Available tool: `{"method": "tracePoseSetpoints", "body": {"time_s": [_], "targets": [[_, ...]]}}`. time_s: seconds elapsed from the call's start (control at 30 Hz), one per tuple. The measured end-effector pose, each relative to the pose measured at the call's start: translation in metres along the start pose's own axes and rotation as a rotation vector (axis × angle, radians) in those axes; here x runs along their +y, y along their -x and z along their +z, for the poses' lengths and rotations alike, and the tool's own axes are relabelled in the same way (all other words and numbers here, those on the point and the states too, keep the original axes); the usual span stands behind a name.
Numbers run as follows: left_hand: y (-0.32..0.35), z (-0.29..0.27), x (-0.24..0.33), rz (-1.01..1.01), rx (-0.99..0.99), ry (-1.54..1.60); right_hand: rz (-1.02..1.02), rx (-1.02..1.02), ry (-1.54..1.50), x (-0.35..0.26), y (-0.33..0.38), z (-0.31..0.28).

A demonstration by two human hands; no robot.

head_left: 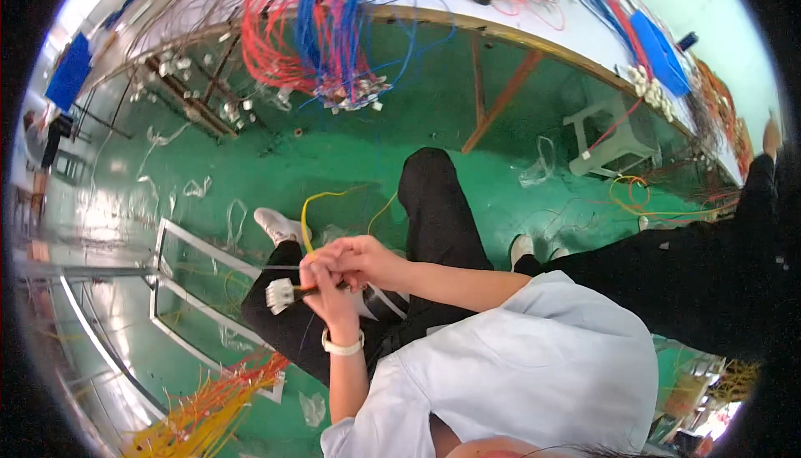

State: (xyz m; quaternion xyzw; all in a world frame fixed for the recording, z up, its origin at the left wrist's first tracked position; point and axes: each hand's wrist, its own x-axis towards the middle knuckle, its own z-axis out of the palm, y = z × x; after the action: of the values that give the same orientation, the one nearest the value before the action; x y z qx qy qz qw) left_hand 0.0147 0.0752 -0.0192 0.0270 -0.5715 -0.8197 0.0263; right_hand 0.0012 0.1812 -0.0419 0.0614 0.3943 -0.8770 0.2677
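Observation:
Both hands meet over my lap, at a wire harness with a white plug connector [280, 294] at one end. My left hand [331, 293], with a white band at the wrist, is closed around the dark wires just behind the connector. My right hand [367, 259] comes in from the right, its fingers closed and pressed against the left fingertips on the same bundle. A yellow wire [305, 212] rises out of the grip and curves off toward the far side. The fingers hide the exact spot where they pinch. A black-and-white thing [384, 302], partly hidden, lies under the right forearm.
A long table [400, 14] at the far side carries bundles of red and blue wires [321, 32]. A grey plastic stool [613, 137] stands below it. Metal frames [209, 249] and orange-yellow wires [221, 404] are at left. Another person's dark-clothed leg [634, 266] is at right.

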Motion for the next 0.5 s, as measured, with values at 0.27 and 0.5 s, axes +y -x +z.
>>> {"method": "tracePoseSetpoints", "body": {"time_s": [0.27,0.5], "targets": [[-0.004,-0.019,0.022,-0.264,-0.027,0.531,0.07,-0.221,0.641,-0.04,0.003,-0.019],[0.006,-0.006,0.031,-0.513,-0.123,0.29,0.057,-0.449,0.464,-0.056,-0.019,-0.01]]}}
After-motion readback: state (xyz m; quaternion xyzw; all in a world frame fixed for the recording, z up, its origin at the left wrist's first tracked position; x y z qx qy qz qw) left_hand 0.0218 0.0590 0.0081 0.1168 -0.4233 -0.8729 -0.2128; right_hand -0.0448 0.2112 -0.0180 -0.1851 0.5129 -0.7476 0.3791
